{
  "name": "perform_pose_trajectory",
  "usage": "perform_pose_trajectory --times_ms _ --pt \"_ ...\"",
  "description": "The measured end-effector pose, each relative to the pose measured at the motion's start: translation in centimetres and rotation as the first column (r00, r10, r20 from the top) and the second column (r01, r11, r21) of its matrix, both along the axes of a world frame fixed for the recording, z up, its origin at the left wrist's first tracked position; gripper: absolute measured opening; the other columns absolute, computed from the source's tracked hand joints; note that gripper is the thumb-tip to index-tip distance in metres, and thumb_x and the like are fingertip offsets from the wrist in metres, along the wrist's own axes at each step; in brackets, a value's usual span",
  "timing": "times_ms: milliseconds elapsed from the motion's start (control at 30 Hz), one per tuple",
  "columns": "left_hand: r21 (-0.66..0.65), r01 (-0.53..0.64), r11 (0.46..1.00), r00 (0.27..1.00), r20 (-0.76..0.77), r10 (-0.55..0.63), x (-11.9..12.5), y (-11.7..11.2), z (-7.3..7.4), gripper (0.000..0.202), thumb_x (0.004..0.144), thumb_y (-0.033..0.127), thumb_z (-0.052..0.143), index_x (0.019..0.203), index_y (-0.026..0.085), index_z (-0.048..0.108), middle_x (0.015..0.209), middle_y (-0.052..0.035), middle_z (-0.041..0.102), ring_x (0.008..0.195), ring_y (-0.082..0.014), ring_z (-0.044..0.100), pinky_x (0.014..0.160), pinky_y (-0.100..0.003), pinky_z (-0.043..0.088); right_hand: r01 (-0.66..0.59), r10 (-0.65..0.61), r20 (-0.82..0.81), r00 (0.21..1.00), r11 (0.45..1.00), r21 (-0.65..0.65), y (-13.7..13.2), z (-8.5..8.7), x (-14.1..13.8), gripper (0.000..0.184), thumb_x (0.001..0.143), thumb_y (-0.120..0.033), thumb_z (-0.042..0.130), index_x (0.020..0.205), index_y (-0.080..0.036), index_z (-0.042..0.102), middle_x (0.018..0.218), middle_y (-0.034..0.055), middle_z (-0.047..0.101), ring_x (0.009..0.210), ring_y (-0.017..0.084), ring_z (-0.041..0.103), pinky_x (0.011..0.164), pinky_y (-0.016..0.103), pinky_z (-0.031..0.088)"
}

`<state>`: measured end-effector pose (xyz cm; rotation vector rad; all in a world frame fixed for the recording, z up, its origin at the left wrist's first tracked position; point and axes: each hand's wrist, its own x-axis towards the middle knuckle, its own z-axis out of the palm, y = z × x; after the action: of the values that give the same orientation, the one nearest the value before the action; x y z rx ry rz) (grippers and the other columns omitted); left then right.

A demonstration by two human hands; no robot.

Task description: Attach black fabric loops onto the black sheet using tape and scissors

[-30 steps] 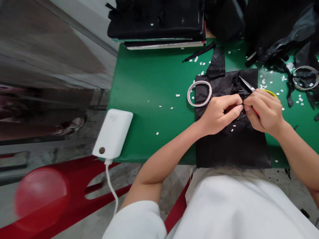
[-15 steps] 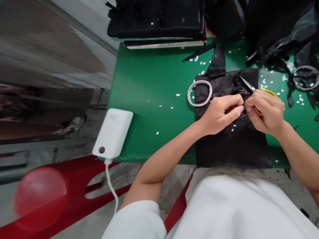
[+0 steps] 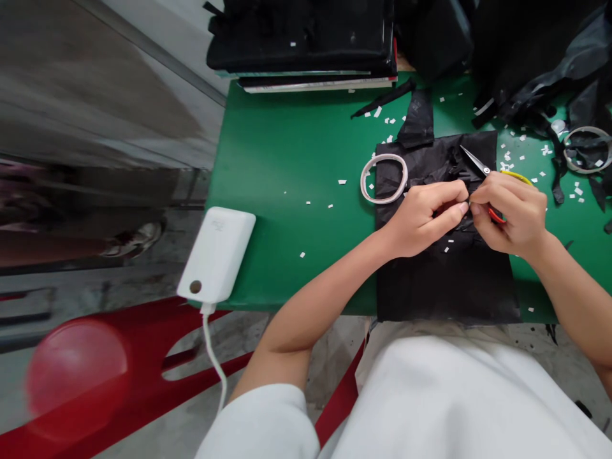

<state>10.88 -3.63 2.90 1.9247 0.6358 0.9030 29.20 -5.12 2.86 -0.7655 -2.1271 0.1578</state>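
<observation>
My left hand is closed in a pinch, thumb against forefinger. My right hand pinches just beside it, the fingertips of both hands nearly meeting. What they hold is too small to make out. Below them lies a flat black fabric piece, with bunched black strips at its upper part. Scissors with yellow and red handles point up and left from behind my right hand, which hides part of the handles; whether it grips them I cannot tell. A pale tape ring overlaps the fabric's left edge.
White paper bits are scattered over the green table. A white power bank with a cable rests at the left corner. Stacked black items stand at the back. Black scraps and another ring lie right. A red chair stands left.
The view has shifted very slightly. Both hands keep the same pinch in nearly the same place, the right thumb moving a touch.
</observation>
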Motion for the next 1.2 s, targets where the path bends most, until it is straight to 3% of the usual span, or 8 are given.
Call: perform_pose_trajectory --times_ms 267,667,1000,1200 --pt "0.086 -0.031 0.996 0.998 -0.049 0.036 0.05 0.20 -0.54 0.023 0.095 0.028 0.044 0.075 0.018 0.048 0.065 0.0034 0.046 0.061 -0.0092 0.043 0.063 -0.023 0.038 0.018 -0.018 0.030 0.999 1.000 -0.011 0.04 0.23 0.06 0.019 0.086 -0.007 0.052 0.080 -0.024 0.046 0.064 -0.0013 0.045 0.058 0.014 0.041 0.054 0.028 0.037" --pt "0.223 -0.065 0.973 0.998 0.004 0.065 0.23 0.25 -0.88 0.019 0.096 0.022 0.044 0.077 0.019 0.046 0.068 0.0024 0.047 0.065 -0.0097 0.046 0.065 -0.023 0.042 0.094 -0.095 0.017 0.995 0.995 0.015 -0.12 -0.32 -0.32 0.018 0.090 -0.010 0.050 0.080 -0.024 0.044 0.064 -0.0018 0.048 0.058 0.013 0.044 0.054 0.028 0.038" --pt "0.059 -0.058 0.997 0.998 -0.020 0.059 0.34 -0.08 -0.31 0.022 0.095 0.027 0.046 0.074 0.020 0.042 0.063 0.0045 0.039 0.063 -0.0098 0.042 0.065 -0.025 0.040 0.114 -0.115 -0.009 0.993 0.992 -0.047 -0.27 -0.57 -0.33 0.016 0.094 -0.014 0.046 0.081 -0.023 0.049 0.066 -0.0001 0.051 0.059 0.014 0.050 0.055 0.031 0.039" --pt "0.039 -0.031 0.999 0.999 0.022 0.031 0.31 -0.20 -0.22 0.022 0.095 0.023 0.047 0.074 0.019 0.042 0.064 0.0051 0.038 0.062 -0.0086 0.039 0.064 -0.024 0.036 0.090 -0.092 -0.035 0.995 0.994 -0.069 -0.34 -0.63 -0.30 0.016 0.094 -0.014 0.045 0.081 -0.023 0.048 0.068 0.0001 0.051 0.060 0.015 0.049 0.057 0.030 0.040"
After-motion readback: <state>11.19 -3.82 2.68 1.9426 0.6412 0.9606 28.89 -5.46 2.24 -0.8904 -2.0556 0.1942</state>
